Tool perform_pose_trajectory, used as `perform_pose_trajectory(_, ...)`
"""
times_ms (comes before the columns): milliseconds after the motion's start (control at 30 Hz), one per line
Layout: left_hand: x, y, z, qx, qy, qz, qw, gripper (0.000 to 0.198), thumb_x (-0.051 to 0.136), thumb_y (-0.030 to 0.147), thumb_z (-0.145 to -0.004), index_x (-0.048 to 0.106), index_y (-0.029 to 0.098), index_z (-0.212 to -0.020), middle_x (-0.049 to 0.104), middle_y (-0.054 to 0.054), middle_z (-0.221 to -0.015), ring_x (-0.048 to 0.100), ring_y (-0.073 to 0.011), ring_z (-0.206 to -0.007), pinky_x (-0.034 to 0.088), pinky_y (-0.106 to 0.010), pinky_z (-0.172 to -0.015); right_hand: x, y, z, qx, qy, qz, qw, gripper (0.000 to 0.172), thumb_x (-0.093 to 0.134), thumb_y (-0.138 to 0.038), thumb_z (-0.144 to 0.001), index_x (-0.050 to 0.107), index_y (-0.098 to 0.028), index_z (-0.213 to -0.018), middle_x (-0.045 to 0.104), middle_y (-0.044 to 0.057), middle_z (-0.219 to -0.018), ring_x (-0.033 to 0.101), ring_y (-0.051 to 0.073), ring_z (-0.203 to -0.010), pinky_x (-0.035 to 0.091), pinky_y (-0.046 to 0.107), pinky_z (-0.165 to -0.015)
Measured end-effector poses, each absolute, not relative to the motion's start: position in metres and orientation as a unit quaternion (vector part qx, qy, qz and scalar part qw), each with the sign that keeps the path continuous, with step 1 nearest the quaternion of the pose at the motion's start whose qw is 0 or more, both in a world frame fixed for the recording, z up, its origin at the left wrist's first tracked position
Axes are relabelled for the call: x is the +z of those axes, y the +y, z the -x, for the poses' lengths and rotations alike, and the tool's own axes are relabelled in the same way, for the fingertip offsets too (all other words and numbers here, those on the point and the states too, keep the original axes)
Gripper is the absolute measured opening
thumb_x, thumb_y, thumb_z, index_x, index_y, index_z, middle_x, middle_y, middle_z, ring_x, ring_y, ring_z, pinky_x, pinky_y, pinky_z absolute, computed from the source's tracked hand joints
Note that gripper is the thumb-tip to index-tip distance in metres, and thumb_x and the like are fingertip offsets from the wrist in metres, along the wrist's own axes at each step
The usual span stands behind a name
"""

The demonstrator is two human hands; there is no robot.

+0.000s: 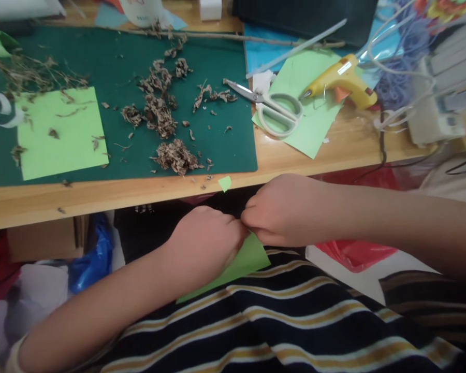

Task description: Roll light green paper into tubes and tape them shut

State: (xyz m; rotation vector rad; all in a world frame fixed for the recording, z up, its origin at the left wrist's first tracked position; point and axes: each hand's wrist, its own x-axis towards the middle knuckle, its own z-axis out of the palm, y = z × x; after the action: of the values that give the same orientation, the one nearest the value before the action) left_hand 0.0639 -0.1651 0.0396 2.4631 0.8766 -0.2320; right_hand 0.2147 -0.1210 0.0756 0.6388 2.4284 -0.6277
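Note:
Below the table's front edge, over my striped lap, both hands are closed on one sheet of light green paper (241,261). My left hand (205,241) is a fist over the sheet's upper part. My right hand (283,215) pinches the same edge, knuckles touching the left hand. Most of the sheet is hidden under the hands; one corner sticks out below them. A small green paper scrap (224,183) lies on the table edge just above the hands.
On the wooden table (101,199) lies a dark green cutting mat (225,150) with dried plant bits (163,111) and a green paper square (60,132). White-handled scissors (274,109) and a yellow glue gun (344,80) rest on another green sheet (314,129). Cables and a white power strip (435,103) crowd the right.

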Motion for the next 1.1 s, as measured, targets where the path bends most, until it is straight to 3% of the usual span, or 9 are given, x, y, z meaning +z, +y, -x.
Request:
perform_pose_trajectory(167, 0.053, -0.145, -0.055, -0.07, 0.332, -0.884, 0.322, 0.029, 0.036, 0.022, -0.083, 0.054, 0.017, -0.061, 0.058, -0.001, -0.061, 0.053, -0.0141, -0.059, 0.033, -0.025, -0.054, 0.069, -0.104, -0.223, -0.382, 0.876, -0.241, 0.169, 0.019, 0.044, -0.018, -0.074, 0.057, -0.017, -0.06, 0.058, 0.002, -0.062, 0.043, 0.01, -0.053, 0.028, 0.025, -0.05)
perform_pose_trajectory(300, 0.069, -0.121, -0.049, -0.074, 0.341, -0.869, 0.352, 0.029, 0.035, 0.023, -0.083, 0.051, 0.016, -0.06, 0.052, 0.002, -0.057, 0.045, -0.0093, -0.052, 0.027, -0.022, -0.049, 0.065, -0.081, -0.227, -0.559, 0.795, -0.205, 0.117, 0.027, 0.042, -0.033, -0.08, 0.056, -0.014, -0.067, 0.053, -0.001, -0.06, 0.044, 0.008, -0.054, 0.034, 0.021, -0.052)
perform_pose_trajectory(533, 0.089, -0.079, -0.051, -0.09, 0.317, -0.843, 0.425, 0.022, 0.039, 0.023, -0.084, 0.061, 0.025, -0.088, 0.064, 0.006, -0.08, 0.054, -0.0071, -0.067, 0.033, -0.017, -0.059, 0.059, -0.041, -0.231, -0.614, 0.75, -0.223, 0.104, 0.018, 0.059, -0.03, -0.07, 0.05, -0.015, -0.071, 0.052, -0.004, -0.063, 0.044, 0.006, -0.056, 0.034, 0.018, -0.052)
perform_pose_trajectory(633, 0.085, -0.065, -0.056, -0.103, 0.349, -0.835, 0.413, 0.022, 0.04, 0.026, -0.083, 0.062, 0.023, -0.082, 0.064, 0.006, -0.078, 0.054, -0.0079, -0.065, 0.033, -0.018, -0.058, 0.047, -0.026, -0.234, -0.659, 0.709, -0.225, 0.112, 0.023, 0.059, -0.035, -0.069, 0.047, -0.016, -0.075, 0.05, -0.005, -0.063, 0.043, 0.006, -0.053, 0.034, 0.019, -0.05)
perform_pose_trajectory(833, 0.069, -0.045, -0.063, -0.14, 0.417, -0.815, 0.377, 0.028, 0.035, 0.027, -0.082, 0.061, 0.02, -0.075, 0.064, 0.001, -0.073, 0.054, -0.0121, -0.062, 0.033, -0.022, -0.054, 0.046, -0.011, -0.236, -0.505, 0.81, -0.272, 0.124, 0.015, 0.049, -0.029, -0.078, 0.05, -0.016, -0.07, 0.048, -0.004, -0.059, 0.042, 0.008, -0.054, 0.03, 0.02, -0.051)
perform_pose_trajectory(1100, 0.058, -0.019, -0.063, -0.164, 0.412, -0.844, 0.303, 0.028, 0.035, 0.025, -0.08, 0.057, 0.019, -0.065, 0.062, -0.001, -0.065, 0.052, -0.014, -0.057, 0.029, -0.024, -0.05, 0.031, -0.01, -0.23, -0.255, 0.915, -0.303, 0.072, 0.021, 0.044, -0.029, -0.086, 0.06, -0.016, -0.082, 0.061, 0.006, -0.079, 0.052, 0.016, -0.073, 0.033, 0.025, -0.06)
